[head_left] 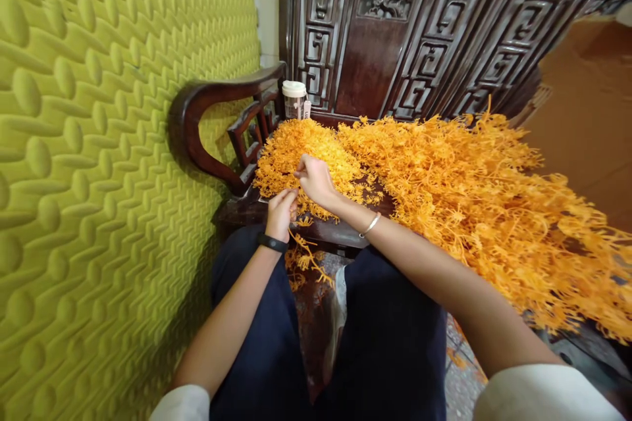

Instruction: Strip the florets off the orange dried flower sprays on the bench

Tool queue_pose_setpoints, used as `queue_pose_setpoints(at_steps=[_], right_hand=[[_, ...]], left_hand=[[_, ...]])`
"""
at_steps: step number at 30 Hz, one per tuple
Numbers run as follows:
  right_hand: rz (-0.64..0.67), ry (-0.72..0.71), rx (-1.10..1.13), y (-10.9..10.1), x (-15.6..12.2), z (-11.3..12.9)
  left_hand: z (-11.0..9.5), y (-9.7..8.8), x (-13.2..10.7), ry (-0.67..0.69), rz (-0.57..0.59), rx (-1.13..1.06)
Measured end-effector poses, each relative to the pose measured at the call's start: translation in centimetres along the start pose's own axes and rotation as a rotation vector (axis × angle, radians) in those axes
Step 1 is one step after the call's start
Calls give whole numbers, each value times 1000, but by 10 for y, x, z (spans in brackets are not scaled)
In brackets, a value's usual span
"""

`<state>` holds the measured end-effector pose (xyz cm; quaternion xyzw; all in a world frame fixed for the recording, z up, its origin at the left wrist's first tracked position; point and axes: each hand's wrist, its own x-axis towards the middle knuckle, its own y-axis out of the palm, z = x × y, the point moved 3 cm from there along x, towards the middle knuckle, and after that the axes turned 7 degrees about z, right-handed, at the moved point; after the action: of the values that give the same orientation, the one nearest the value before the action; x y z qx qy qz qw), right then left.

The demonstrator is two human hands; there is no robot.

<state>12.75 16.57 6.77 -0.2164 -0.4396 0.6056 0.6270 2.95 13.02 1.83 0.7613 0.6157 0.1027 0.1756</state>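
Note:
A big heap of orange plastic sprigs (474, 197) covers the seat of a dark carved wooden bench (375, 59). A smaller mound of the same sprigs (296, 145) lies at the bench's left end. My left hand (281, 214), with a black band on the wrist, is closed in a pinch on an orange sprig (309, 256) that dangles down over the seat edge. My right hand (315, 179), a silver bangle on its wrist, has its fingers pinched on strands at the edge of the smaller mound. The two hands are almost touching.
A yellow padded wall (99, 177) runs along the left. The bench's curved armrest (212, 105) stands beside it, with a lidded clear cup (295, 99) behind. My knees in dark trousers (385, 335) are below. Loose sprigs lie on the floor between them.

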Motion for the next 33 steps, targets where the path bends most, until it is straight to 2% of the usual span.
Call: queue_pose_setpoints(at_steps=[5,11,14,16,18,22,26,29,31,33], right_hand=[[-27,-83,-162,4,-1,14],[-71,-88,-188,17,2,24],[-171,-26,-153,6,17,11],[-303,117,-70,-12,29,-10],[-355,191,43,-28,41,-32],[-265,158,145,-38,49,-60],[-219,10,59,-33,41,-65],[-180,45,54,-35,37,-66],[-86,94,156,-35,34,-62],[102,97,329,-32,27,-53]], left_hand=[[-4,-3,1,45,-100,61],[-8,-8,5,75,-154,55],[-3,-7,-10,124,-152,159],[3,0,-24,140,-53,251],[9,8,-34,121,62,274],[8,11,-32,60,112,165],[4,6,-24,13,107,63],[4,5,-26,16,120,45],[5,5,-27,17,119,46],[5,5,-27,17,107,37]])
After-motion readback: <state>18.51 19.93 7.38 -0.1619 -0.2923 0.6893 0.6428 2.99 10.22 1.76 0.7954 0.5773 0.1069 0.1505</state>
